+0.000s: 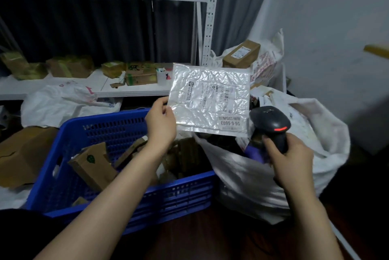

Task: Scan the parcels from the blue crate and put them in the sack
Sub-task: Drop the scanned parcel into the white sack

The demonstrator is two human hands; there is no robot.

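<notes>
My left hand (161, 119) pinches the left edge of a flat white plastic parcel (210, 97), holding it upright above the gap between crate and sack, label side facing me. My right hand (288, 157) grips a black handheld scanner (270, 126) whose red light is lit, just right of the parcel's lower corner. The blue plastic crate (105, 131) sits below my left arm with several cardboard parcels (92, 163) inside. The white sack (252, 177) stands open to the crate's right, with parcels inside it.
A white metal shelf (130, 89) behind the crate carries several small boxes and a white cup. A second white sack (267, 59) at the back holds a brown box (241, 54). A large cardboard box (23, 154) lies left of the crate. A white wall stands at the right.
</notes>
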